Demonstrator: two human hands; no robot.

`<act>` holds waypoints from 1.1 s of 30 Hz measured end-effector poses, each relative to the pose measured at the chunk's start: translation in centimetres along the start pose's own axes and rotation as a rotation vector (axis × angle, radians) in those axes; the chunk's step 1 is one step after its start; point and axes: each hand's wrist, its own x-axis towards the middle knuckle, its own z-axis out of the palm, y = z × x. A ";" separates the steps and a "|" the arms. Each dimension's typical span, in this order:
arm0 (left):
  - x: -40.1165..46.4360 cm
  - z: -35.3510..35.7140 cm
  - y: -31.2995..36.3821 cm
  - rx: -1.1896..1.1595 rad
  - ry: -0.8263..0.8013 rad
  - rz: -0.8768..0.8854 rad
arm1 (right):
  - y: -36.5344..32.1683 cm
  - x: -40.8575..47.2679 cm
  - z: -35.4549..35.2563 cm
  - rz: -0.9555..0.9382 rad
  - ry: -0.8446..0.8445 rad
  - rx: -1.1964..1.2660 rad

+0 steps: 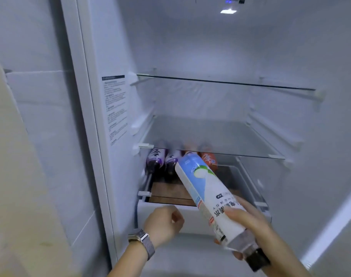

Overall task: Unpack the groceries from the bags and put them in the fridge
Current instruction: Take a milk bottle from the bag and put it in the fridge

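1. Two hands are reaching into an open fridge [114,116] in the head view. The right hand [248,218] is wrapping closed around the cap end of a white and blue bottle [206,188], pointing its base toward the lower shelf [170,191]. The left hand [163,222] is hovering loosely curled and holding nothing, just in front of that shelf.
2. Four bottles, two purple [156,159] and two orange [208,157], are already lying at the back of the lower shelf, so the task is looking partly done. The two glass shelves [220,134] above are carrying nothing.
3. No grocery bags are showing, so what is left is impossible to tell. The orange bottles are sitting partly hidden behind the held one, and all labels are blurring.
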 end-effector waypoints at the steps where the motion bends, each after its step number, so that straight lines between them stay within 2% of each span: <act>1: 0.7 -0.5 -0.2 0.035 0.035 0.015 | -1.1 0.4 0.4 -0.016 -0.041 0.000; 4: 2.2 -2.9 -0.4 0.122 0.089 0.038 | -4.5 2.4 2.2 -0.059 -0.099 0.008; 7: 2.9 -5.2 -0.4 0.163 0.060 0.076 | -6.8 6.9 3.9 -0.095 -0.017 -0.004; 12: 2.5 -6.5 -0.2 0.333 0.053 0.123 | -9.3 17.2 6.3 -0.026 0.100 -0.108; 22: 2.0 -4.4 -1.2 0.207 0.081 0.116 | -12.1 28.5 9.9 0.065 0.191 -0.299; 30: 1.6 -3.4 -1.1 0.185 0.120 0.112 | -13.1 31.4 11.1 0.109 0.219 -0.340; 33: 1.9 -3.3 -1.1 0.182 0.167 0.107 | -13.2 31.7 12.1 0.082 0.218 -0.463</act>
